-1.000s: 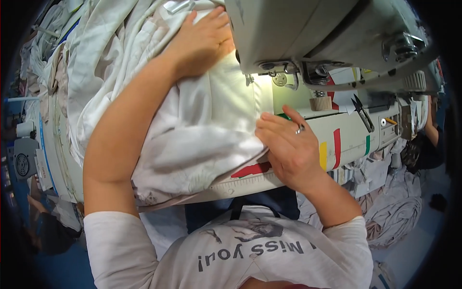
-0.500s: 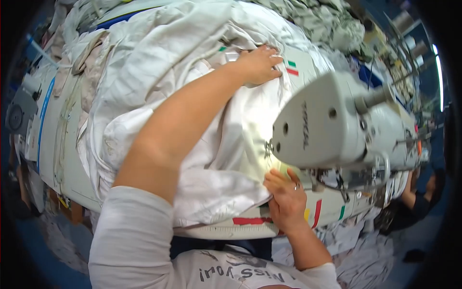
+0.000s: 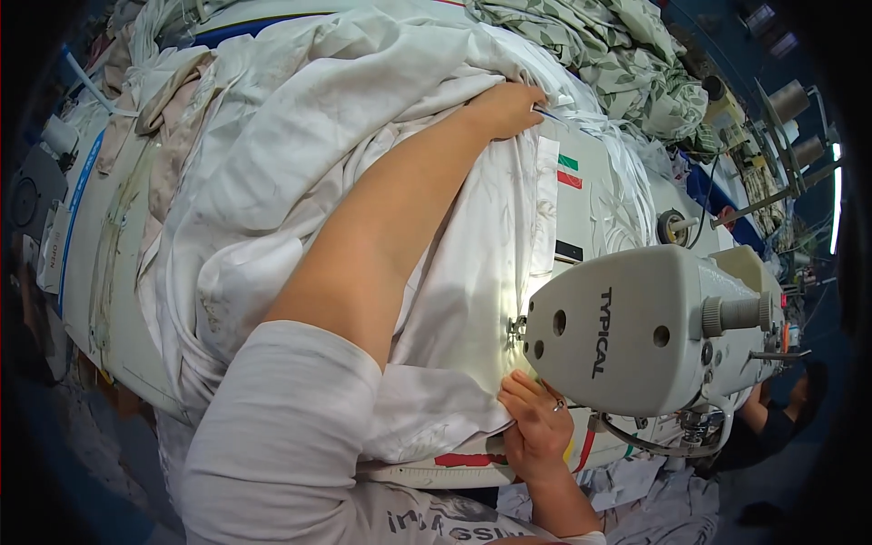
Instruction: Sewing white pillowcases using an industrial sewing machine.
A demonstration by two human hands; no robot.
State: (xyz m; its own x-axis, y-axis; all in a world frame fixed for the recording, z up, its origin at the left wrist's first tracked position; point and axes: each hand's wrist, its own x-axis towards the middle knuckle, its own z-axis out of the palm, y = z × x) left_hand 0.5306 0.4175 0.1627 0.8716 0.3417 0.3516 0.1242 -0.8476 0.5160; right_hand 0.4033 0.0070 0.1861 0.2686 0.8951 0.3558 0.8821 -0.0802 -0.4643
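Observation:
White cloth [image 3: 463, 309] lies in folds over the sewing table, its right edge running under the needle area [image 3: 516, 331] of a pale sewing machine [image 3: 627, 327]. My left hand [image 3: 507, 111] is stretched far across the table, its fingers curled down on the cloth's far end. A slim, dark-blue-edged pointed thing [image 3: 549, 113] shows at those fingertips; what it is I cannot tell. Close in front of the needle, my right hand [image 3: 538, 427], with a ring on one finger, pinches the near edge of the cloth. A lamp brightens the cloth there.
Green leaf-patterned fabric [image 3: 627, 73] is piled at the back right. Coloured tape marks [image 3: 569, 171] stick to the tabletop. Thread cones [image 3: 788, 102] stand on a rack at far right. Another person [image 3: 772, 413] is partly visible beyond the machine.
My left hand has moved farther away, its spread fingers now curled. The cloth's edge lies straighter beside the needle. The whole view has shifted, while my right hand stays at the cloth's near edge.

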